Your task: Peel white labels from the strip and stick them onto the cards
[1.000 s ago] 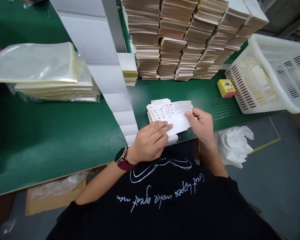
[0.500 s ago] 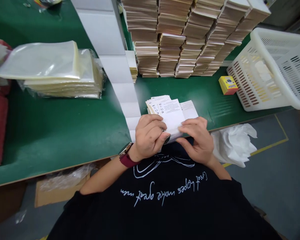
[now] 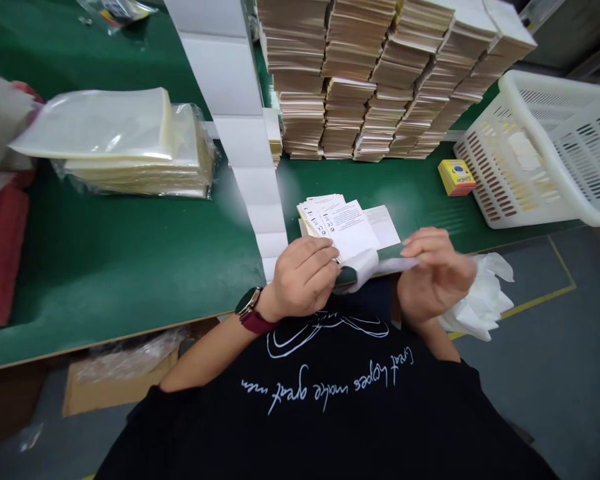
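Note:
A fanned stack of white printed leaflets (image 3: 353,230) lies near the table's front edge. Curled at its near left corner, my left hand (image 3: 305,277) grips the stack; the thumb is hidden. My right hand (image 3: 435,277), partly blurred, is to the right of the stack and pinches the end of a thin white sheet (image 3: 367,265). That sheet curls from the stack's near edge towards my right fingers. Under the fanned leaflets on the right, another printed leaflet (image 3: 383,225) sticks out.
Tall stacks of paper pieces (image 3: 350,120) stand behind the leaflets. A white strip (image 3: 253,140) runs across the green table (image 3: 155,260). Plastic-wrapped clear sleeves (image 3: 130,143) lie left. A small yellow box (image 3: 457,177) is beside a white basket (image 3: 535,153) on the right.
My right hand has moved right, away from the leaflets, drawing out the end of the thin white sheet. My left hand stays at the stack, with the wrist slightly turned.

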Available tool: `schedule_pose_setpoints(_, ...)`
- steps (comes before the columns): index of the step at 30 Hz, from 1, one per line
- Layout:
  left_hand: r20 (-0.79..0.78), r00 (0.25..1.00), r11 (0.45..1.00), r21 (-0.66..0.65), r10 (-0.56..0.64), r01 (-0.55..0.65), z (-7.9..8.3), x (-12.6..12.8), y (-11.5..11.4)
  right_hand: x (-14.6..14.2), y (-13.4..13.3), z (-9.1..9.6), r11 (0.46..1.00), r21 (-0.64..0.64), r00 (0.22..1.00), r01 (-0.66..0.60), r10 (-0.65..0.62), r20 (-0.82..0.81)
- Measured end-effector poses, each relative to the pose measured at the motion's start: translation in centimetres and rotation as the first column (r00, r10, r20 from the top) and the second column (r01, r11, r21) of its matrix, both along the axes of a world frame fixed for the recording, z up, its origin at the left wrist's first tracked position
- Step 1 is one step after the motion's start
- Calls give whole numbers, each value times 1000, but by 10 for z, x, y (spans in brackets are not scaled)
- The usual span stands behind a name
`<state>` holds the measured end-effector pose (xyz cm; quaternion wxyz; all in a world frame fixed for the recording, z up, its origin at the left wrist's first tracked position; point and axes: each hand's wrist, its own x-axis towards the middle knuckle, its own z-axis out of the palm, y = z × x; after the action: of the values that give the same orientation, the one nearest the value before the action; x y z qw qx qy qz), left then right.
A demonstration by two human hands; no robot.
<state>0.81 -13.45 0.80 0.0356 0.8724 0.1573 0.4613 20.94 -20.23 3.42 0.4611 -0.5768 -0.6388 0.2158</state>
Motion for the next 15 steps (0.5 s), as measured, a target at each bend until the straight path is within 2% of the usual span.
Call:
schedule_pose_setpoints(3,6,999,999,-9,-32,32,-7,0,4,4,18,3,999,-33,1000,21,-21,6)
schedule_pose_setpoints(8,-68,996,998,0,-62,62,-13,0,4,7,45,7,994,-89,998,58,-59,-13)
schedule_pose_setpoints(12,-55,997,998,0,-58,58,-13,0,4,1,49,8,992,-106,997,65,-68,-24)
schedule_pose_setpoints(15,-54,997,999,13,-50,51,-12,0,4,-5,46,6,991,-97,995,96,-94,27)
